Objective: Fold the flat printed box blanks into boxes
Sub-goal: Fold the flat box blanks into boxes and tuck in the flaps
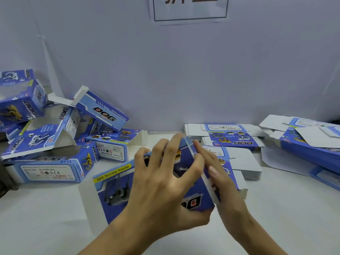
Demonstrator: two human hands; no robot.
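Note:
A blue printed box blank (114,190), partly opened into a box shape, is held above the white table at the centre. My left hand (161,181) lies over its top face with fingers spread and thumb under the near edge. My right hand (220,181) presses flat against the box's right end, fingers on its white-edged flap. A window with a toy dog print shows on the left part of the blank.
A heap of folded blue boxes (60,137) lies at the left against the wall. Stacks of flat blanks (230,137) sit behind my hands, with more blanks (309,144) at the right. A paper sign (189,8) hangs on the wall.

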